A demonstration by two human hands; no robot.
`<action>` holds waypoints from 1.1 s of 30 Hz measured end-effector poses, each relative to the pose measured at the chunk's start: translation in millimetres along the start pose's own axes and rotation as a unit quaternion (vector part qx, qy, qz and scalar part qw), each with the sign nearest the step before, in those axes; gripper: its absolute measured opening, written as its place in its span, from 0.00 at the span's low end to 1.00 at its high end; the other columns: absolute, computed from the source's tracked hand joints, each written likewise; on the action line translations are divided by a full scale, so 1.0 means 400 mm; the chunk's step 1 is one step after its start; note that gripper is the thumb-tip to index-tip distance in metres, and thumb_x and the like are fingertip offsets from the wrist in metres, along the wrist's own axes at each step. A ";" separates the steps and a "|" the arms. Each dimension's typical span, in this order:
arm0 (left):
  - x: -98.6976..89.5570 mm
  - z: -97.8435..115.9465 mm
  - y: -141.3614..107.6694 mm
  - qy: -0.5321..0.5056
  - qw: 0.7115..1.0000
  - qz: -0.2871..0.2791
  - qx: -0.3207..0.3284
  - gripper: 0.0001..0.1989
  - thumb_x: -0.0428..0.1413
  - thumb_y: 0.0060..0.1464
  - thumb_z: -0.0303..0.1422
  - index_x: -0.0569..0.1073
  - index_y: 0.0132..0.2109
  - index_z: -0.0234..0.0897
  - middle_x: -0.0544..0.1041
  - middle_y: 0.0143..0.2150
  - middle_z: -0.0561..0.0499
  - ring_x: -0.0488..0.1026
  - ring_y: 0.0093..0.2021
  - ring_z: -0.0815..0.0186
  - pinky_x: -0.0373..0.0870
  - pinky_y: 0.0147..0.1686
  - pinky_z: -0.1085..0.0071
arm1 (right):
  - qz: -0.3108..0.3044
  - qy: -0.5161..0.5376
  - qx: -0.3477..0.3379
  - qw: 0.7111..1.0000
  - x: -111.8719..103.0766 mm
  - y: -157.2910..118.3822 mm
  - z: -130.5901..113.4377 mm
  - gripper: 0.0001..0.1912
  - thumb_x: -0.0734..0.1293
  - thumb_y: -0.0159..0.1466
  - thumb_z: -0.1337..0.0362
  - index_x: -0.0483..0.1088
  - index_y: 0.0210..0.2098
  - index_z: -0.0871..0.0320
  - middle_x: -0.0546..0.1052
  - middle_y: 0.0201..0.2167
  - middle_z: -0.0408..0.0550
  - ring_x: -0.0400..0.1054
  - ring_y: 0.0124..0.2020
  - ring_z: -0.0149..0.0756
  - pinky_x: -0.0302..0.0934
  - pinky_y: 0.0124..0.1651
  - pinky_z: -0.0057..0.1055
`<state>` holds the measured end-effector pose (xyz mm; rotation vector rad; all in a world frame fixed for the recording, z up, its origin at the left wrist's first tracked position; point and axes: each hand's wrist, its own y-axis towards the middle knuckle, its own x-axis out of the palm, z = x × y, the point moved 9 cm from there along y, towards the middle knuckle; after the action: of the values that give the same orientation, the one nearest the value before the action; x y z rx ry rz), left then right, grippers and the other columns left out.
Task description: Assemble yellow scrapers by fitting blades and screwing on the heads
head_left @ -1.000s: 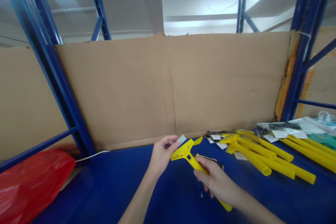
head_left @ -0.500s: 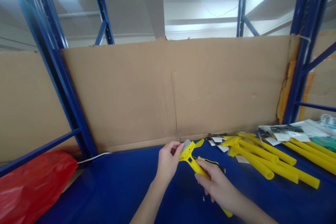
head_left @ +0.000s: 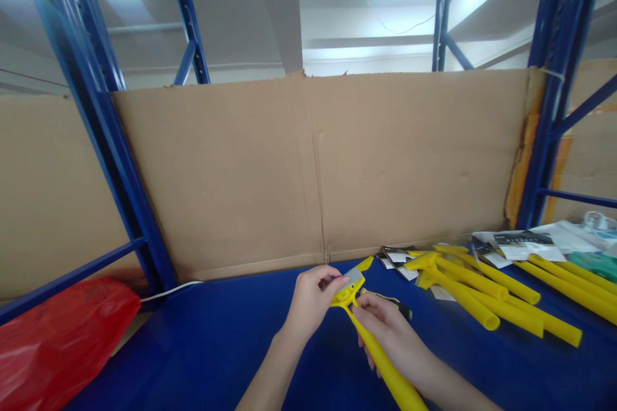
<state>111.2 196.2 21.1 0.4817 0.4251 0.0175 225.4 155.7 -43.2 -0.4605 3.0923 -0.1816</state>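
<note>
My left hand (head_left: 314,298) pinches a flat grey metal blade (head_left: 354,277) against the head of a yellow scraper (head_left: 343,297). The head has a hole in its neck and a yellow flap sticking out at the upper right. With its fingers closed around the scraper's long yellow handle, just below the head, my right hand (head_left: 385,327) supports the tool at a slant. Its handle runs down to the bottom edge of the picture. Behind the right hand lies a screwdriver (head_left: 403,309) with a dark handle end, partly hidden.
Several yellow scrapers and handles (head_left: 463,292) lie to the right on the blue tabletop (head_left: 216,334). Packaged cards (head_left: 527,245) and a tape roll (head_left: 600,223) are at the far right. A red plastic bag (head_left: 72,340) lies left. A cardboard panel (head_left: 241,173) stands behind, between blue posts.
The scraper has turned so its handle points more toward me and the blade lies across its head. My right hand has shifted its grip up near the neck.
</note>
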 end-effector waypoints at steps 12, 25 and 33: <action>0.027 -0.012 -0.012 -0.121 0.988 -0.052 -0.076 0.12 0.57 0.47 0.35 0.74 0.38 0.34 0.73 0.25 0.52 0.68 0.23 0.70 0.66 0.21 0.75 | 0.059 0.120 0.010 0.991 -0.022 0.036 -0.029 0.12 0.56 0.65 0.56 0.57 0.30 0.57 0.67 0.13 0.37 0.57 0.09 0.24 0.50 0.11 0.19; 0.033 -0.061 -0.024 -0.319 0.925 -0.072 -0.193 0.19 0.65 0.40 0.38 0.75 0.38 0.30 0.78 0.32 0.46 0.75 0.31 0.66 0.75 0.28 0.71 | 0.080 0.125 -0.004 0.989 -0.039 0.043 -0.036 0.11 0.56 0.65 0.58 0.60 0.30 0.58 0.68 0.13 0.38 0.57 0.09 0.24 0.49 0.10 0.20; 0.019 -0.047 -0.018 -0.287 0.940 -0.068 -0.172 0.23 0.67 0.35 0.39 0.74 0.39 0.29 0.79 0.28 0.47 0.76 0.28 0.66 0.75 0.28 0.71 | 0.087 0.119 -0.006 0.989 -0.041 0.040 -0.036 0.13 0.56 0.64 0.58 0.60 0.27 0.58 0.67 0.12 0.38 0.56 0.08 0.24 0.50 0.09 0.20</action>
<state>110.1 198.9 -0.1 0.0963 -0.1233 -0.1774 236.2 177.5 -30.9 -0.1777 3.3468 -0.2326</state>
